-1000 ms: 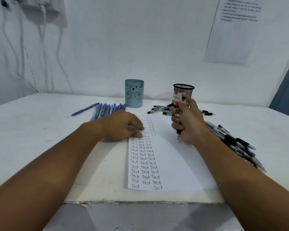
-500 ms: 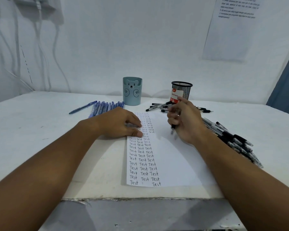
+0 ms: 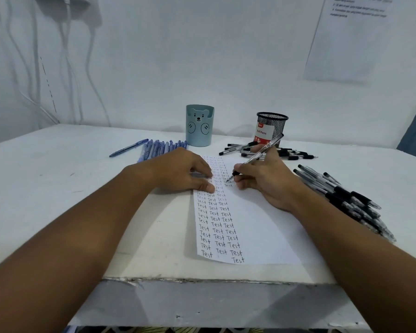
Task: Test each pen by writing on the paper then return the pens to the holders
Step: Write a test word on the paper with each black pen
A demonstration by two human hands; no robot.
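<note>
A white paper [image 3: 262, 227] covered in columns of the word "Test" lies in front of me. My left hand [image 3: 183, 173] rests flat on its upper left part. My right hand [image 3: 264, 179] grips a clear black-tipped pen [image 3: 262, 152] in a writing hold, its tip touching the paper beside the third column. A blue bear holder [image 3: 199, 126] and a black mesh holder [image 3: 271, 127] stand at the back. Blue pens [image 3: 159, 147] lie left of the bear holder. Black pens [image 3: 346, 198] are heaped on the right, and more black pens [image 3: 288, 153] lie by the mesh holder.
The white table's front edge [image 3: 202, 280] runs just below the paper. Cables [image 3: 65, 56] hang on the wall at the left, and a printed sheet [image 3: 360, 37] is stuck on the wall at the right.
My right hand turned the pen from upright in a fist to a writing hold and brought its tip down to the paper. My left hand stayed on the sheet.
</note>
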